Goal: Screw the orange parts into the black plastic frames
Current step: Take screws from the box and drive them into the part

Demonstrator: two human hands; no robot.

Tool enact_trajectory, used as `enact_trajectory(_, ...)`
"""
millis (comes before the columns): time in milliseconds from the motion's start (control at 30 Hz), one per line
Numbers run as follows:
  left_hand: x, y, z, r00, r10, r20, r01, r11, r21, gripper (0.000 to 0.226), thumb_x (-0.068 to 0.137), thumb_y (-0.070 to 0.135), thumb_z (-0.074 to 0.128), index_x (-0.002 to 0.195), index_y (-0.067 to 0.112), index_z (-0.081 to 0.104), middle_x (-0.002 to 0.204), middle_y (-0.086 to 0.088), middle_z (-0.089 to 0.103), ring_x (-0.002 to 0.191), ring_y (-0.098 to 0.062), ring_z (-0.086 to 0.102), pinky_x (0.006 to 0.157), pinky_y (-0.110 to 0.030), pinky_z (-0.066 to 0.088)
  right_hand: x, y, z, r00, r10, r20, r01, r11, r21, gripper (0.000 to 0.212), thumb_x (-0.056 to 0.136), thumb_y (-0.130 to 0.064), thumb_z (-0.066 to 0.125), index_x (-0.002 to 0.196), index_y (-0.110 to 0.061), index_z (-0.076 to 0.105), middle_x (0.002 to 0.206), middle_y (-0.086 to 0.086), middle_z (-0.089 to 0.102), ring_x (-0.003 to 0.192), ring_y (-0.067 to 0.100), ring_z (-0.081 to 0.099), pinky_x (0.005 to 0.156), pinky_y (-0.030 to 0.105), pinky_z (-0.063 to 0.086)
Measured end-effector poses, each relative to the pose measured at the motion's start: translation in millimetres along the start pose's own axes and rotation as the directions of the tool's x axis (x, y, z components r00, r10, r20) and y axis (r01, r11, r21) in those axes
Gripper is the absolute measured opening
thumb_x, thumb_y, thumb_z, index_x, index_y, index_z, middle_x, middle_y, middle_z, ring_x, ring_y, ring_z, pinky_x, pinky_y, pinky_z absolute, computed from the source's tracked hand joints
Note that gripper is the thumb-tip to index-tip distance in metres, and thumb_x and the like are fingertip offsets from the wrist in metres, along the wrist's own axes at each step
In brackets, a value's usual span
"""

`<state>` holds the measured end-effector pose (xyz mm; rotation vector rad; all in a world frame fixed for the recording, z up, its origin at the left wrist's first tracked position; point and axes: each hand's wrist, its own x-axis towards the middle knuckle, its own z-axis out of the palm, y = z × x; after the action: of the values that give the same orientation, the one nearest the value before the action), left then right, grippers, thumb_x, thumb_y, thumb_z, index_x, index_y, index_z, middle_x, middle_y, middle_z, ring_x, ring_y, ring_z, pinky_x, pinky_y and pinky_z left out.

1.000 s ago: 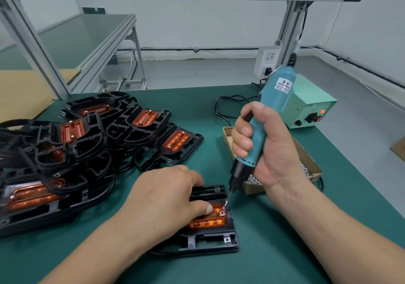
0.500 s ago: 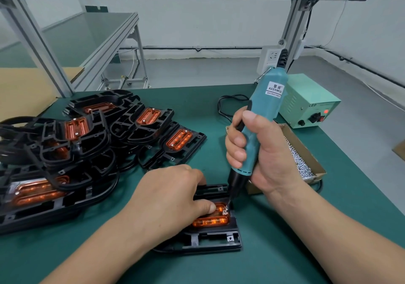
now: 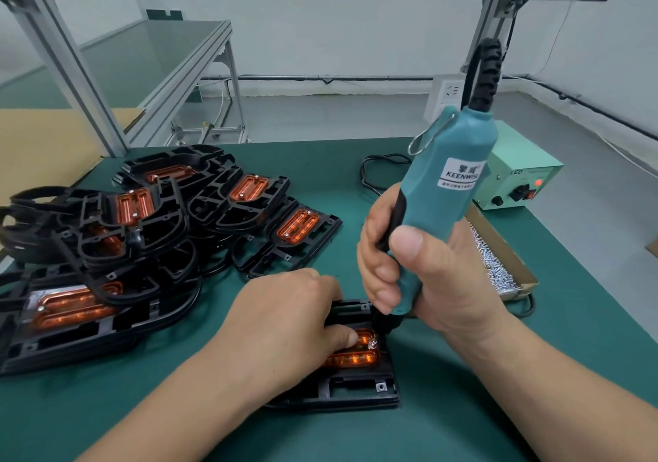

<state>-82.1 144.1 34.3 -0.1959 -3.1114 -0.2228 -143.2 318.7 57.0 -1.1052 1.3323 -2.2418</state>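
Note:
A black plastic frame (image 3: 356,388) lies flat on the green mat near the front. An orange part (image 3: 359,356) sits in it. My left hand (image 3: 285,322) rests on the frame, its thumb pressing the orange part. A small screw (image 3: 372,344) stands at the part's right end. My right hand (image 3: 423,276) grips a teal electric screwdriver (image 3: 448,191) nearly upright, its black tip down on that screw.
A pile of black frames with orange parts (image 3: 149,233) covers the left of the mat. A cardboard box of screws (image 3: 498,265) lies right of my right hand. Behind it stands a pale green power supply (image 3: 523,176). Aluminium frame posts rise at the back.
The screwdriver has swung upright and come down, its tip now on the screw at the orange part's right end. My left hand has stayed on the frame.

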Motion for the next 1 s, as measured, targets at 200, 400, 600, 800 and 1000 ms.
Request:
enact_trajectory(200, -1, 1, -1, 1.000, 0.006, -0.002, -0.006, 1.000, 0.007, 0.049, 0.084, 0.077, 0.061, 0.110, 0.036, 0.063, 0.096, 0.013, 0.060, 0.094, -0.012, 0.063, 0.077, -0.037, 0.053, 0, 3, -3, 1.000, 0.009, -0.015, -0.009, 1.000, -0.008, 0.045, 0.096, -0.034, 0.075, 0.083, -0.005, 0.044, 0.064, -0.001, 0.050, 0.044, 0.015, 0.046, 0.046, 0.025, 0.044)
enact_trajectory(400, 0, 3, -2, 1.000, 0.001, 0.031, -0.001, 1.000, 0.015, 0.050, 0.085, 0.078, 0.060, 0.112, 0.036, 0.063, 0.096, 0.011, 0.061, 0.094, -0.014, 0.064, 0.079, -0.038, 0.054, 3, 9, -2, 0.999, 0.017, 0.027, -0.018, 1.000, 0.023, 0.043, 0.093, -0.037, 0.079, 0.084, -0.010, 0.047, 0.062, 0.000, 0.050, 0.043, 0.014, 0.047, 0.047, 0.024, 0.045)
enact_trajectory(600, -2, 6, -7, 0.999, -0.005, 0.045, 0.004, 1.000, 0.012, 0.048, 0.086, 0.076, 0.061, 0.110, 0.034, 0.062, 0.098, 0.011, 0.061, 0.097, -0.016, 0.064, 0.076, -0.036, 0.052, 5, 5, -13, 0.999, 0.037, -0.026, -0.033, 0.989, 0.146, 0.035, 0.087, -0.038, 0.084, 0.095, -0.012, 0.063, 0.061, 0.003, 0.050, 0.044, 0.015, 0.049, 0.046, 0.025, 0.048)
enact_trajectory(800, -4, 1, -9, 0.997, -0.012, 0.073, 0.016, 0.998, -0.055, 0.050, 0.093, 0.069, 0.057, 0.132, 0.036, 0.056, 0.118, 0.012, 0.065, 0.113, -0.014, 0.064, 0.090, -0.037, 0.053, 10, -1, -29, 0.945, -0.015, -0.326, 0.105, 0.960, 0.259, 0.020, 0.100, -0.036, 0.068, 0.098, -0.017, 0.062, 0.067, -0.003, 0.048, 0.053, 0.009, 0.050, 0.051, 0.024, 0.047)
enact_trajectory(1000, 8, -30, -20, 0.989, -0.089, 0.122, 0.148, 0.403, -0.903, 0.037, 0.108, 0.008, 0.049, 0.129, 0.028, 0.071, 0.099, 0.007, 0.073, 0.084, -0.009, 0.063, 0.074, -0.023, 0.052, 13, 0, -42, 0.814, 0.024, -0.581, 0.163, 0.950, 0.267, 0.020, 0.104, -0.033, 0.057, 0.092, -0.017, 0.060, 0.070, -0.004, 0.044, 0.056, 0.009, 0.044, 0.052, 0.022, 0.045)
